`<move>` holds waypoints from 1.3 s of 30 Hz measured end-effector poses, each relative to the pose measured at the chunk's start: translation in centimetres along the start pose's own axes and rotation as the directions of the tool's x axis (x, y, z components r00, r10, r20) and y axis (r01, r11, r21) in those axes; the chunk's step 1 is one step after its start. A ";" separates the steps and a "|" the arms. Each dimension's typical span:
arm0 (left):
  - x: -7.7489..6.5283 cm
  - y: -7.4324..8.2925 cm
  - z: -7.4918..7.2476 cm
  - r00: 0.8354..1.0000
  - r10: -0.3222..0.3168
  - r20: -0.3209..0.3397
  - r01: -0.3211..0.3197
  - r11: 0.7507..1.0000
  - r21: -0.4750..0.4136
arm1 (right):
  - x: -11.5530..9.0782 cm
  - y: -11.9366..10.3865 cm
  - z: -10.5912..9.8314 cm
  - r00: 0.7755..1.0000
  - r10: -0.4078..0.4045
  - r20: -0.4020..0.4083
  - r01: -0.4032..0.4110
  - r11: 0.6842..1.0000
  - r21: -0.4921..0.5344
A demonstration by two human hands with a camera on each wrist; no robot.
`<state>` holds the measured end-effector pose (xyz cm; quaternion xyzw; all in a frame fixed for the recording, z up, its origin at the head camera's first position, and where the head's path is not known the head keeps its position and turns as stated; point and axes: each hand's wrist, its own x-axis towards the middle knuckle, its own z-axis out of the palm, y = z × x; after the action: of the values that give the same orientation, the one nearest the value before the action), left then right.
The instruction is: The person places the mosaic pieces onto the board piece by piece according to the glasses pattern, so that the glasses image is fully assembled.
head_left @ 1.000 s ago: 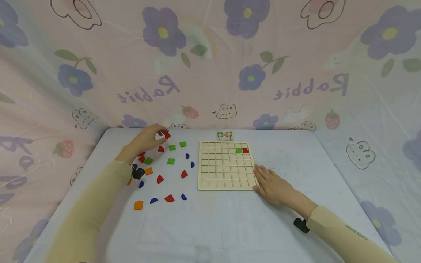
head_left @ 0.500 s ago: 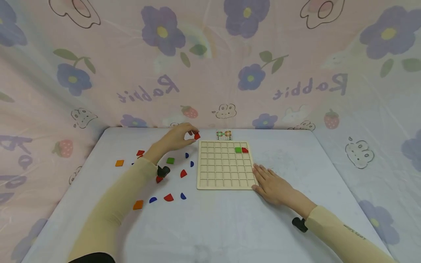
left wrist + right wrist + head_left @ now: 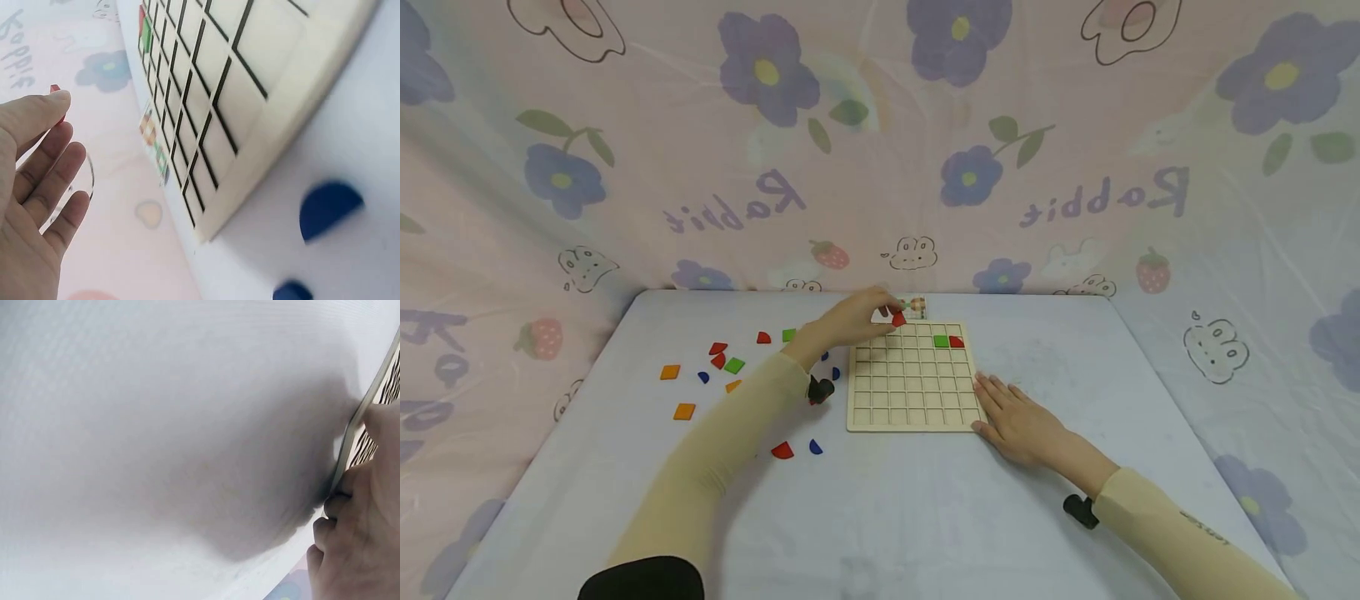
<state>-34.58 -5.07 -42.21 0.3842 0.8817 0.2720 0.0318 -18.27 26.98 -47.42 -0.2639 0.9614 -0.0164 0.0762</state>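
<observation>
My left hand (image 3: pixel 856 318) pinches a small red piece (image 3: pixel 898 319) between thumb and fingertip, over the far edge of the wooden grid board (image 3: pixel 913 392). In the left wrist view the red piece (image 3: pixel 55 89) shows edge-on at the thumb tip, its other fingers loosely bent. A green square (image 3: pixel 941 341) and a red quarter-circle (image 3: pixel 956 342) sit side by side in cells near the board's far right corner. My right hand (image 3: pixel 1022 425) lies with straight fingers against the board's right edge. In the right wrist view its fingers (image 3: pixel 350 487) meet that edge.
A small patterned card (image 3: pixel 916 307) lies behind the board, partly covered by the left hand. Left of the board are scattered red, green, orange and blue pieces, among them an orange square (image 3: pixel 684 412) and a blue half-circle (image 3: pixel 816 447). A printed curtain (image 3: pixel 880 150) hangs behind the table.
My left hand has carried the red piece rightward, from above the scattered pieces to the far edge of the board. The right hand has stayed at the board's right edge.
</observation>
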 end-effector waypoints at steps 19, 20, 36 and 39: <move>4.3 1.1 3.8 0.985 -0.054 0.162 0.067 0.995 -0.070 | -0.1 -0.2 -0.2 1.000 0.016 0.017 -0.016 1.000 0.009; 4.4 1.1 4.0 0.984 -0.062 0.168 0.074 0.995 -0.070 | -0.1 -0.2 -0.3 1.000 0.017 0.019 -0.018 1.000 0.010; 4.9 0.1 5.4 0.977 -0.081 0.198 0.082 0.997 0.000 | 0.0 -0.3 -0.4 0.999 0.025 0.029 -0.025 1.000 0.010; 4.9 0.2 5.5 0.975 -0.092 0.203 0.093 0.996 0.008 | 0.0 -0.2 -0.3 0.999 0.020 0.025 -0.020 1.000 0.006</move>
<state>-36.40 0.97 -46.02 0.3684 0.8906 0.2302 0.1343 -18.24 26.83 -47.08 -0.2542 0.9629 -0.0155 0.0893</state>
